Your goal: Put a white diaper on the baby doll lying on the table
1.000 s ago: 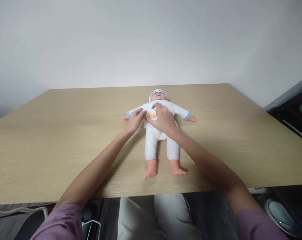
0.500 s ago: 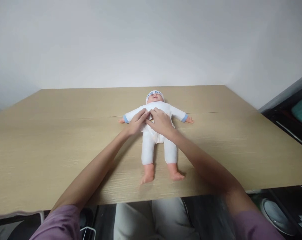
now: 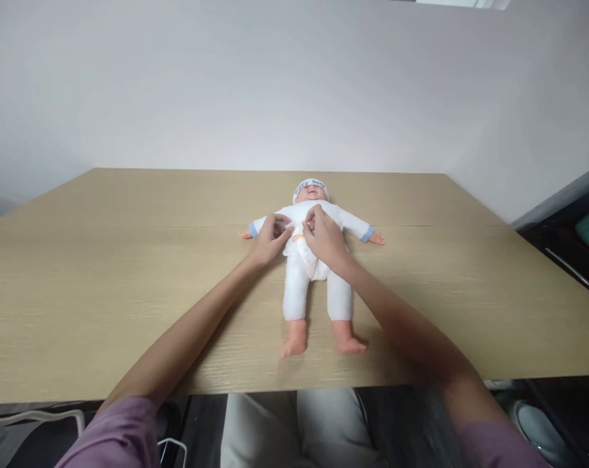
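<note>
A baby doll (image 3: pixel 315 286) lies on its back on the wooden table (image 3: pixel 104 279), arms spread, dressed in a white suit with blue cuffs and a white cap. My left hand (image 3: pixel 270 237) pinches the white cloth at the left of the doll's chest. Just beside it, my right hand (image 3: pixel 324 235) has its fingers closed on the cloth at the middle of the chest. A small patch of the doll's orange body shows between my two hands. The fingertips of both hands nearly touch.
A white wall rises behind the table. Dark shelving (image 3: pixel 572 240) with a teal object stands at the right. Below the table's front edge are my light trousers (image 3: pixel 294 429), a white cable at the left and a round white thing (image 3: pixel 533 416) on the floor at the right.
Both hands have stayed at the doll's chest; my right hand's fingers have risen a little toward the collar, and the orange gap in the cloth looks smaller than a second ago. The view has shifted slightly.
</note>
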`<state>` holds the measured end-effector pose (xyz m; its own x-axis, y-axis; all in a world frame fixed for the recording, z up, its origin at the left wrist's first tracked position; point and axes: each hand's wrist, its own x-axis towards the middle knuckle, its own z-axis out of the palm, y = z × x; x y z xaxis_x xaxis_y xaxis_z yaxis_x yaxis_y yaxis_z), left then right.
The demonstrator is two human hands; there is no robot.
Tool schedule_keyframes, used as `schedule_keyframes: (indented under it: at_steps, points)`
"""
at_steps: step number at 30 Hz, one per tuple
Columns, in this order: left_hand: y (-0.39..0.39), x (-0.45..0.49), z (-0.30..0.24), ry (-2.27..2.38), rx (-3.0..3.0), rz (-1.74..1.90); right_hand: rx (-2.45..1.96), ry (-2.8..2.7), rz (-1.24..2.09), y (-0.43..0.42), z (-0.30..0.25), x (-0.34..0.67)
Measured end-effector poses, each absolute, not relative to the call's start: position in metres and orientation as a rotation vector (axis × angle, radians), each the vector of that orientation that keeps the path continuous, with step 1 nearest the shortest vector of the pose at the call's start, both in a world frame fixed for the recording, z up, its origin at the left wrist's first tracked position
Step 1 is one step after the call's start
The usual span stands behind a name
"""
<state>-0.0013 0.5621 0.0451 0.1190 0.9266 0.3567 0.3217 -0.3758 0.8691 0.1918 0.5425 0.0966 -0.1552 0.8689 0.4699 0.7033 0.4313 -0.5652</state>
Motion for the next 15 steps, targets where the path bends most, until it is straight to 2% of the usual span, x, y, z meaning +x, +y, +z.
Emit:
schedule_keyframes:
  at_steps: [4,6,9,12,15]
  points:
    - [0.524,-0.001,0.059,1.502,1.869,1.430,-1.228,-1.856,0.207,0.525,0.103,0.195]
    - [0.492,0.000,0.070,1.457,2.010,1.422,-1.118,-1.883,0.181,0.500,0.103,0.202]
    - [0.443,0.002,0.086,1.148,2.292,1.170,-0.954,-1.958,0.287,0.452,0.097,0.223]
    - [0.417,0.004,0.091,0.874,2.361,0.783,-0.980,-2.044,0.547,0.415,0.085,0.250]
    - [0.418,0.007,0.083,0.925,2.310,0.654,-1.138,-2.116,0.659,0.409,0.077,0.273]
